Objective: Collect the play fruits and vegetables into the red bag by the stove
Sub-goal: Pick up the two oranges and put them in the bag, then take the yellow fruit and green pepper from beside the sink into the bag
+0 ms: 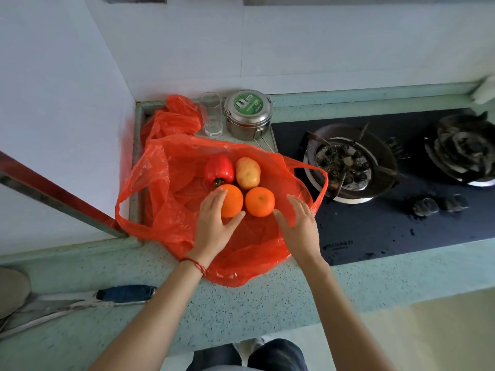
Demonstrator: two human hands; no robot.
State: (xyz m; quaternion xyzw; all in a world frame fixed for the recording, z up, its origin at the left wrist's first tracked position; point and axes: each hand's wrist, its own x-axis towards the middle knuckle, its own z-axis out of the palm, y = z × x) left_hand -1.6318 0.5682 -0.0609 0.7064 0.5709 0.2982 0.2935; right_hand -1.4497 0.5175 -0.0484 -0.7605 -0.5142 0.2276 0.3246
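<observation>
1. Fruit and vegetables sit together on the spread red bag [171,210], which lies on the bench [267,295] just left of the stove [401,223]: a red pepper [219,169], a potato [247,172] and two oranges, the left orange [232,200] and the right orange [259,201].
2. Grip of the left hand [214,223]: fingers spread, resting over the left orange, not closed round it. The right hand [300,223] is wide open on the bag's film just beside the right orange, holding nothing.
3. Play pieces like these are probably light, hard and smooth, so they may roll; cup each from above.
4. The bag is thin, limp and slippery; its handle loops [320,194] are the place to lift from.
5. Behind stand a glass [211,116] and a metal tin [247,113], clear of the hands. The nearest burner [345,164] touches the bag's right loop, a snag risk.
</observation>
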